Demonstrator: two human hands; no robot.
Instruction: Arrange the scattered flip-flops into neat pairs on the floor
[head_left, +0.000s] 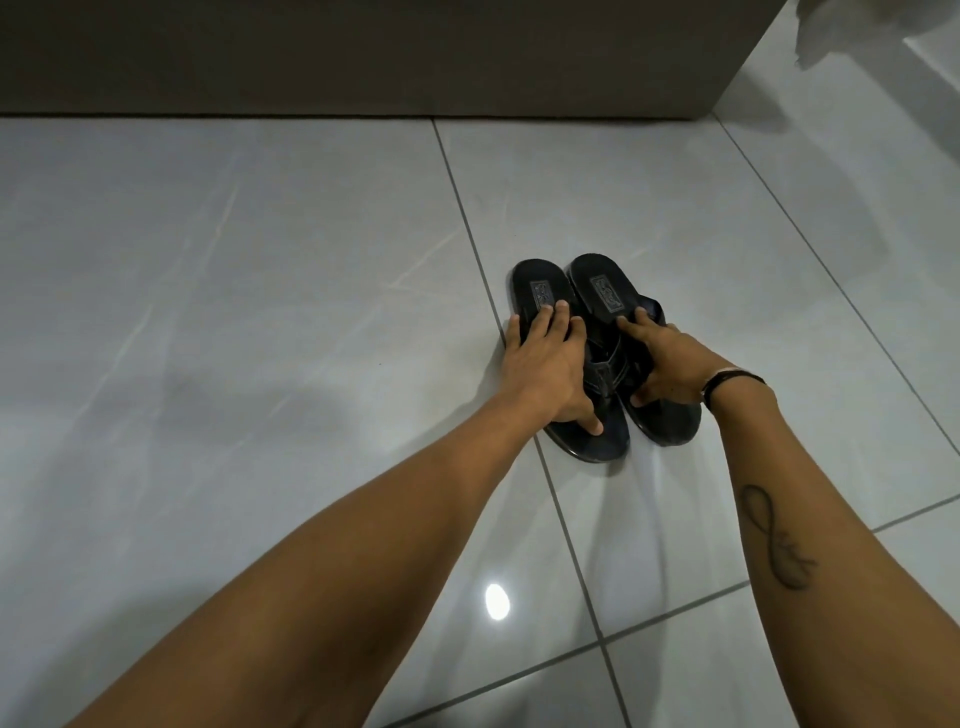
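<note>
Two black flip-flops lie side by side on the pale tiled floor, heels pointing away from me. My left hand (545, 364) rests spread over the left flip-flop (540, 291), fingers on its footbed and thumb near its toe end. Over the straps of the right flip-flop (605, 291) lies my right hand (667, 364), fingers spread and pressing on it. The two sandals touch along their inner edges. Their straps are partly hidden under my hands.
A dark brown wall or cabinet base (363, 57) runs along the far edge of the floor. A white cloth (878, 36) hangs at the top right. Glossy grey tiles (234, 312) extend to the left and right of the pair.
</note>
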